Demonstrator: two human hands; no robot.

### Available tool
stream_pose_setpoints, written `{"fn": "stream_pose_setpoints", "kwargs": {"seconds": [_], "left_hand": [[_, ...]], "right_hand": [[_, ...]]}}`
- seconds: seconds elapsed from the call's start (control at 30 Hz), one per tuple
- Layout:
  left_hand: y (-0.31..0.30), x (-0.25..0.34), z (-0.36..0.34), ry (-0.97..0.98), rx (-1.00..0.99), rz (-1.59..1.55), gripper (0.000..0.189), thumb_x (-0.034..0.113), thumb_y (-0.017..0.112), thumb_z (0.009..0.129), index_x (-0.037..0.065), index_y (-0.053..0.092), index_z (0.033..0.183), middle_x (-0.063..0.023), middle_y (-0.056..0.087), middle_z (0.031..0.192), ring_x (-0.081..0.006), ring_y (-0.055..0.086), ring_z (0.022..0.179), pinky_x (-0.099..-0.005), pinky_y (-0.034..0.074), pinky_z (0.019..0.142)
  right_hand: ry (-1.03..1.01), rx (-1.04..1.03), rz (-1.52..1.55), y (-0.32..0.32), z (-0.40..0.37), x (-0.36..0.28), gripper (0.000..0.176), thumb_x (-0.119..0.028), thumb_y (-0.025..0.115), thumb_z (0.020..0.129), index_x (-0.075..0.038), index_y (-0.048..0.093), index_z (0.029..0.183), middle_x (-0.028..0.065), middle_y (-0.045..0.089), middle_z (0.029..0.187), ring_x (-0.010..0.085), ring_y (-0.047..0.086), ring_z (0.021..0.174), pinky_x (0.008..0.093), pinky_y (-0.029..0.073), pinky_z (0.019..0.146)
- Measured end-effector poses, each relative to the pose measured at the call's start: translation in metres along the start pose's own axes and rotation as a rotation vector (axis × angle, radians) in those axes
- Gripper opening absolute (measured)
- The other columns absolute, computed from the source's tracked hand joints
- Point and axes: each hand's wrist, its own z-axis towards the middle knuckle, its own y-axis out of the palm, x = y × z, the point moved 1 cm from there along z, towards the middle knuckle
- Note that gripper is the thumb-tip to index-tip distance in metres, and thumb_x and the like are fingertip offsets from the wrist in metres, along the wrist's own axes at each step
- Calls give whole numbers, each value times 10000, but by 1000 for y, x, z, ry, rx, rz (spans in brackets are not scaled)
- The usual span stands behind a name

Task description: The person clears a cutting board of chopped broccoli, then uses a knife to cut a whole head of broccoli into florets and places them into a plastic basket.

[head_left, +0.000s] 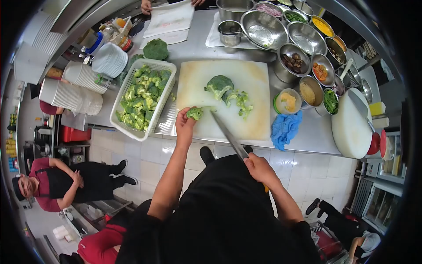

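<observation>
My left hand (185, 124) is closed on a small broccoli floret (194, 113) at the left edge of the white cutting board (255, 125). In my right hand (260, 169) is the handle of a knife (228, 134). Its blade points up and left over the board, with the tip close to the floret. A larger piece of broccoli (219, 86) lies on the middle of the board, and small green trimmings (244, 104) are scattered beside it. To the left, a white plastic basket (172, 83) holds many cut florets (143, 99).
Metal bowls (264, 30) of ingredients crowd the right and back. A blue cloth (285, 130) lies right of the board, near a second round board (351, 127). Stacked white containers (72, 94) stand left. Another person's hands (146, 6) hold a white cloth (169, 20) across the counter.
</observation>
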Motion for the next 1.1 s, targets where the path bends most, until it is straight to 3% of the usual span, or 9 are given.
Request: {"fn": "stream_pose_setpoints", "kwargs": {"seconds": [0.1,0.13,0.23,0.33,0.57,0.67,0.77,0.9,1.1], "left_hand": [[-3,23,-1,-126,-67,-276,311,-32,482,937,19,513,1242,-149,603,1253,-224,624,1081,-357,516,939],[-2,28,0,-135,-36,-284,331,-33,460,946,5,502,1272,-126,627,1202,-222,641,1049,-360,542,896],[-4,30,4,-123,-36,-194,326,25,548,948,14,516,1272,-127,629,1179,-219,655,996,-369,552,868],[1,29,8,-131,119,-21,319,-10,546,917,-15,533,1236,-116,651,1073,-190,669,907,-335,569,797],[10,19,10,-164,-3,135,298,-42,530,869,-51,579,1163,-98,684,980,-127,661,803,-270,560,741],[17,13,9,-251,-18,85,333,-65,526,855,-38,583,1182,-99,678,1027,-128,660,857,-270,552,771],[14,13,7,-150,-44,6,387,-89,516,849,-12,572,1224,-87,667,1073,-131,651,920,-281,544,824],[23,22,-1,-183,-94,-36,422,-119,482,841,17,544,1235,-97,650,1112,-177,648,975,-334,544,866],[47,25,-28,-297,-126,-213,351,-71,532,837,42,533,1169,-102,651,1060,-215,656,929,-368,556,824]], "right_hand": [[-106,144,-52,-1,-12,-6,247,-273,517,966,-28,515,933,256,617,728,475,597,750,534,458,646],[-146,200,-82,2,-13,-5,237,-273,551,952,-57,585,1047,226,623,741,436,609,713,522,471,637],[-420,452,-83,7,-16,-15,316,-261,588,934,-111,603,1212,176,615,750,379,621,661,485,491,610],[-445,433,-144,9,-12,-16,386,-247,614,917,-147,590,1288,140,595,756,336,627,635,448,503,590],[-425,494,-285,15,20,-28,347,-222,607,912,-132,617,1247,162,597,736,360,634,652,463,510,586],[-370,439,-168,15,45,-26,344,-199,594,917,-68,602,1234,237,650,795,401,647,724,481,519,646],[-463,526,-6,17,48,-21,355,-177,613,905,-34,591,1229,233,658,814,391,656,764,447,525,673],[-394,431,153,5,44,-57,362,-112,647,869,-18,587,1213,212,666,856,377,661,806,422,528,705],[-894,764,139,3,79,-98,445,10,672,780,-21,570,1211,185,664,970,361,664,845,415,536,728]]}}
